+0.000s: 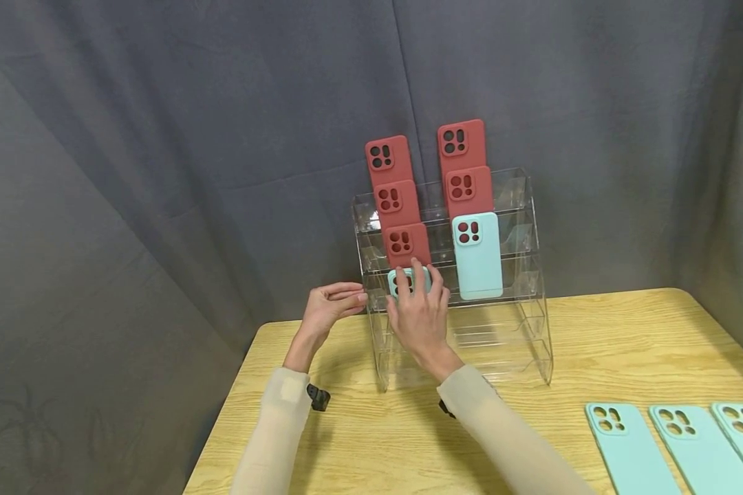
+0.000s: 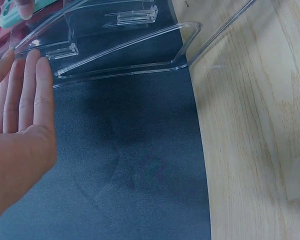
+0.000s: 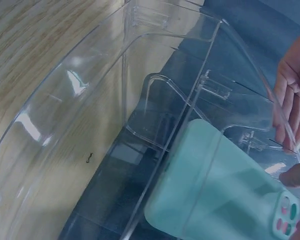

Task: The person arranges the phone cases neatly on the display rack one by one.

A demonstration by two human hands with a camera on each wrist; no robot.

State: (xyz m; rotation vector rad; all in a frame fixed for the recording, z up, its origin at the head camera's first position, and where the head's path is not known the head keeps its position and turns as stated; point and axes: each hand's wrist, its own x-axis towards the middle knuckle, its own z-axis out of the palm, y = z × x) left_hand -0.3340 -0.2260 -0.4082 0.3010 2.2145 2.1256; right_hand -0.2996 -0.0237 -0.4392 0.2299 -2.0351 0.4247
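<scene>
Right hand is pinching a mint-green phone case by its upper edges, fingers curling over the camera-cutout end, and is holding it against the left column of the clear acrylic display rack, at the tier just below three dark red phone cases. Left hand is hovering at the rack's 9 o'clock side, fingers straight and relaxed, holding nothing, tips just beside the acrylic edge. Judging by its matte look, the case is probably light, soft and flexible with a grippy silicone skin; the long side edges seem the best hold, since pressing the thin back would likely bow it. The rack is glossy, stiff and likely brittle, with narrow lipped ledges. A second mint case is standing at 3 o'clock of the held one under two red ones. More mint cases are lying flat at 5 o'clock on the pale wood-grain bench; grey cloth backdrop behind.
</scene>
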